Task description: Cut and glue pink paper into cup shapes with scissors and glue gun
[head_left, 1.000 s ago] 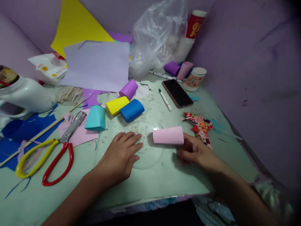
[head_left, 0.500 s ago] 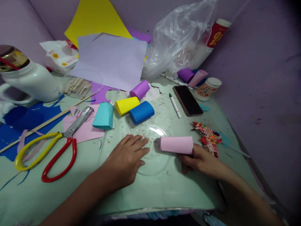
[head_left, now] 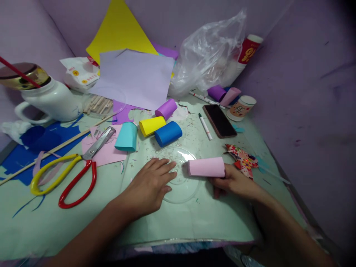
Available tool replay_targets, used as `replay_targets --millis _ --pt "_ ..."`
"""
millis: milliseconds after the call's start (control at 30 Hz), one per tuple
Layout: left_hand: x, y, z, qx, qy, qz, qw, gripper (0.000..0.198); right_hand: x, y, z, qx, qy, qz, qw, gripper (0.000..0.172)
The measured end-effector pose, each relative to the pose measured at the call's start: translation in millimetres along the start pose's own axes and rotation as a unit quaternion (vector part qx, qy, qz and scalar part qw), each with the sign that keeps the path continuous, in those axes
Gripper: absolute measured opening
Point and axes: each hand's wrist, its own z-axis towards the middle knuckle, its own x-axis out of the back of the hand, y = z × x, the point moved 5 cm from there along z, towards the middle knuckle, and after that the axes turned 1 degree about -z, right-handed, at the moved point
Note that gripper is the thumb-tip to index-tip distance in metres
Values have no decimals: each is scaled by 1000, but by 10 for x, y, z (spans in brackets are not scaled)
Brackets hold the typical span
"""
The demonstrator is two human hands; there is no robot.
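Note:
A pink paper tube (head_left: 206, 167) lies sideways above the right part of a clear plastic disc (head_left: 178, 199). My right hand (head_left: 232, 181) grips the tube at its right end, thumb and fingers closed round it. Palm down over the disc's left side is my left hand (head_left: 152, 181), its fingers stretched out and holding nothing. Just beyond the disc rest a blue paper tube (head_left: 168, 133), a yellow one (head_left: 152, 126) and a purple one (head_left: 166, 108). To their left stands a turquoise paper tube (head_left: 126, 137).
Scissors (head_left: 89, 154) lie at the left on paper scraps, near a long stick (head_left: 69, 141) and a white mug (head_left: 52, 102). A phone (head_left: 219, 120), a marker (head_left: 205, 127), a paper cup (head_left: 241, 108) and a floral fabric piece (head_left: 241, 161) are on the right. A plastic bag (head_left: 205, 55) stands behind.
The view has shifted a little, so objects sit slightly lower and further inward. The pink tube is tilted slightly in my right hand. My left hand stays in place on the disc.

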Motion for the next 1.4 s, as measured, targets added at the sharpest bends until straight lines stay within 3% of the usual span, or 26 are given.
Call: replay_targets --millis 167,367,500,567,667,767,833,900,1033,1167,1300,1400 --pt "16 19 1 -2 3 9 1000 39 72 15 -66 45 40 47 997 44" --pt "24 33 13 -1 -1 24 1000 40 102 88 -58 69 44 -12 997 27" --pt "18 34 10 -9 7 30 999 39 90 36 -2 74 43 -11 996 28" --pt "42 44 -6 -22 44 27 998 37 97 -4 -31 78 40 -1 996 32" --pt "199 59 -53 -25 173 15 985 25 236 -6 -220 65 95 1 993 38" --pt "439 -9 -72 79 288 34 954 27 542 73 -560 23 257 -59 964 36" --pt "568 -101 -22 182 304 57 933 27 734 163 -770 -34 360 -119 924 38" --pt "631 -218 82 265 285 61 919 26 844 256 -853 -86 402 -176 894 45" --pt "576 -446 333 346 226 7 911 35 875 441 -676 -144 373 -226 888 52" --pt "536 -509 409 399 208 -25 893 27 870 526 -539 -172 378 -262 871 49" --pt "651 -371 346 431 248 -5 867 24 835 522 -523 -186 352 -263 879 45" --pt "730 -278 341 392 308 -6 867 22 854 491 -514 -181 371 -253 875 44"
